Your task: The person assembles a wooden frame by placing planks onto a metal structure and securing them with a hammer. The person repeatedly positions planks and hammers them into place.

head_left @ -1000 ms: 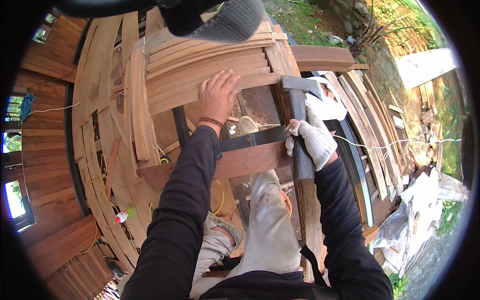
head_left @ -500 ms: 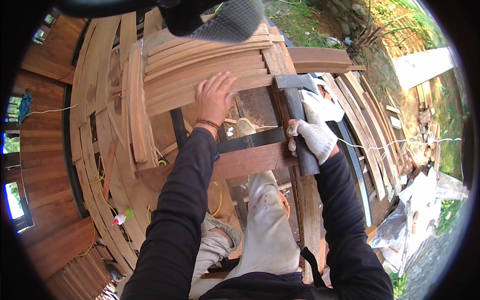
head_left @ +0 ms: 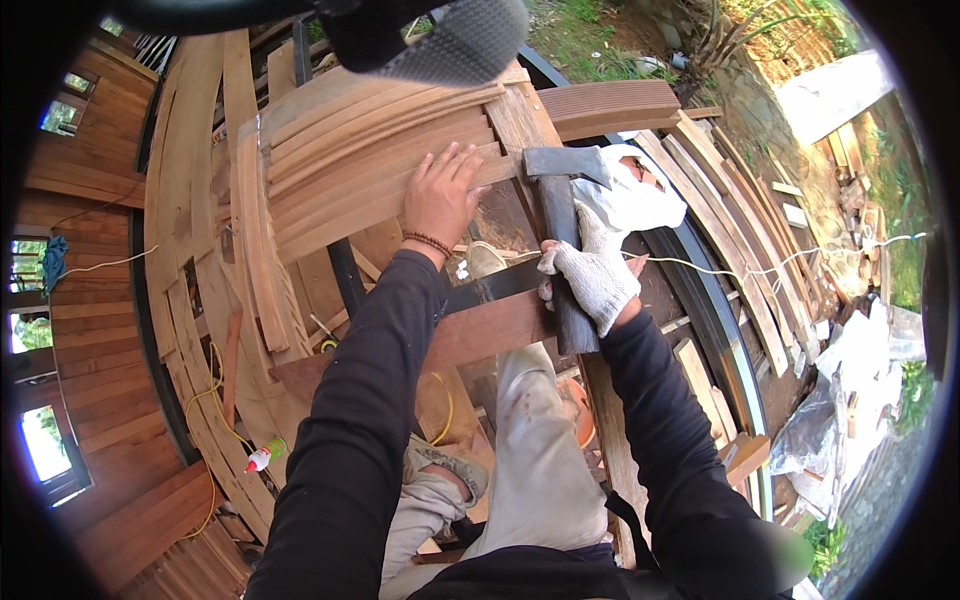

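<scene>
My left hand (head_left: 441, 194) is bare and lies flat, fingers spread, on a stack of long reddish wooden slats (head_left: 370, 160). My right hand (head_left: 594, 270) wears a white knit glove and grips the dark handle of a hammer (head_left: 558, 210). The hammer's metal head touches the end of the slats just right of my left fingertips. A white cloth or bag (head_left: 632, 196) lies right behind the hammer head. Below my hands a brown wooden beam (head_left: 470, 335) runs across, over my legs in light trousers.
Curved wooden boards (head_left: 200, 300) run down the left. A small white glue bottle with a red cap (head_left: 262, 457) lies among them. More planks (head_left: 730, 220) and a dark metal rail (head_left: 715, 320) sit to the right. Grass, plastic sheeting (head_left: 850, 400) and a white cord (head_left: 800, 262) lie beyond.
The hammer head has moved left and up toward the slat ends, from a raised position to touching them. My left hand has stayed flat on the slats.
</scene>
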`<action>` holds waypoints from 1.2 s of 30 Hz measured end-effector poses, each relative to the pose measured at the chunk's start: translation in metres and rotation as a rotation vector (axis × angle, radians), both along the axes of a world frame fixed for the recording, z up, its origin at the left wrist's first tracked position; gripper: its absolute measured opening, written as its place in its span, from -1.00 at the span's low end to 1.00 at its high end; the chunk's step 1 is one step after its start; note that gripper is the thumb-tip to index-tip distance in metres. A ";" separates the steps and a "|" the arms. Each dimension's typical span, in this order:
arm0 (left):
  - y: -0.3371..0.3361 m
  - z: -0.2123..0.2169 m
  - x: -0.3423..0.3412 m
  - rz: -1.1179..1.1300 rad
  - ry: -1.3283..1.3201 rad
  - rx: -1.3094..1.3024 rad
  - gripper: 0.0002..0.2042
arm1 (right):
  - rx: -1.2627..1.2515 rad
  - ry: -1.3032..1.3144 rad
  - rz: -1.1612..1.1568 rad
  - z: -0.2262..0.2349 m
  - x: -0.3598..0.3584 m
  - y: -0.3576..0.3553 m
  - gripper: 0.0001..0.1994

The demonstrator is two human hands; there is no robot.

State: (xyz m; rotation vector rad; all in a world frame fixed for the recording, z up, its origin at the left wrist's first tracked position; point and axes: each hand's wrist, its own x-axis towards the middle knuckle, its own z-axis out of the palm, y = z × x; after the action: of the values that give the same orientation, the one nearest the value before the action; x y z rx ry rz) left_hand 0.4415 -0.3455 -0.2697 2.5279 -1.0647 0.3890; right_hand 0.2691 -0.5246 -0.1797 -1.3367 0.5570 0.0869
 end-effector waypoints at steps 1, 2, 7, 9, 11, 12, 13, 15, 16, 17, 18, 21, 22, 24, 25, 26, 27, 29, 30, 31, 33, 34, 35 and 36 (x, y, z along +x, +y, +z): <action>0.000 -0.001 0.001 -0.007 -0.008 0.003 -0.60 | 0.021 -0.024 -0.021 -0.004 0.000 0.000 -0.17; 0.001 -0.001 0.003 -0.013 -0.017 0.006 -0.60 | 0.043 -0.048 -0.042 -0.009 0.000 0.000 -0.18; 0.003 0.002 0.009 -0.041 0.039 0.009 -0.57 | 0.065 -0.015 -0.016 -0.007 -0.002 -0.001 -0.28; 0.004 0.002 0.009 -0.028 0.048 0.041 -0.53 | 0.036 -0.007 0.023 0.000 0.002 0.000 -0.28; 0.004 0.001 0.008 -0.011 0.004 0.071 -0.48 | -0.045 -0.037 0.031 0.001 0.003 0.002 -0.29; 0.003 0.001 0.009 -0.001 -0.020 0.085 -0.45 | -0.086 -0.053 0.035 0.002 0.004 0.002 -0.29; 0.002 0.001 0.010 0.000 -0.026 0.090 -0.43 | -0.059 -0.066 0.013 -0.003 0.004 0.001 -0.30; 0.000 0.000 0.009 0.005 -0.032 0.100 -0.39 | -0.005 -0.085 -0.025 -0.015 0.004 0.002 -0.32; 0.001 -0.002 0.010 0.006 -0.036 0.116 -0.37 | 0.012 -0.070 -0.025 -0.016 0.003 0.002 -0.31; 0.001 -0.002 0.011 0.006 -0.040 0.132 -0.36 | 0.028 -0.056 -0.025 -0.016 0.003 0.003 -0.31; 0.000 -0.003 0.013 0.010 -0.045 0.146 -0.34 | 0.042 -0.043 -0.022 -0.014 0.003 0.004 -0.30; -0.002 -0.005 0.011 0.050 -0.059 0.195 -0.33 | -0.080 -0.079 0.006 -0.018 0.003 0.001 -0.25; -0.004 -0.006 0.010 0.079 -0.043 0.233 -0.33 | -0.125 -0.082 0.011 -0.019 0.004 0.001 -0.24; -0.008 -0.004 0.007 0.138 -0.012 0.309 -0.33 | -0.231 -0.060 0.016 -0.019 0.005 0.004 -0.22; -0.010 -0.003 0.005 0.143 -0.005 0.306 -0.33 | -0.210 -0.057 0.012 -0.016 0.005 0.004 -0.22; -0.012 -0.001 0.004 0.147 0.002 0.303 -0.34 | -0.190 -0.053 0.007 -0.013 0.006 0.005 -0.22; -0.013 0.001 0.003 0.151 0.009 0.299 -0.34 | -0.170 -0.050 0.001 -0.011 0.006 0.005 -0.22; -0.014 0.004 0.003 0.171 0.010 0.368 -0.34 | -0.217 -0.056 0.023 -0.014 0.007 0.001 -0.21; -0.014 0.003 0.002 0.181 0.013 0.403 -0.33 | -0.237 -0.059 0.013 -0.012 0.006 0.005 -0.28; -0.014 0.003 0.004 0.187 0.036 0.412 -0.33 | -0.258 -0.059 0.000 -0.009 0.004 0.008 -0.35; -0.015 0.002 0.006 0.197 0.039 0.440 -0.33 | -0.191 -0.048 -0.017 -0.005 0.003 0.011 -0.42; -0.015 0.002 0.007 0.204 0.039 0.455 -0.33 | -0.154 -0.046 -0.019 -0.004 0.003 0.012 -0.42; -0.014 0.001 0.005 0.218 0.025 0.461 -0.33 | -0.116 -0.041 -0.018 -0.003 0.004 0.012 -0.42; -0.015 0.002 0.004 0.211 0.031 0.459 -0.33 | -0.135 -0.041 -0.015 -0.003 0.003 0.011 -0.42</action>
State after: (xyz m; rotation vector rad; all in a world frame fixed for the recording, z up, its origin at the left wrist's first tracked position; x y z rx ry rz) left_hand 0.4453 -0.3605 -0.2676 3.0557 -0.9650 0.1719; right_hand 0.2719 -0.5133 -0.1831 -1.4618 0.5459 0.0092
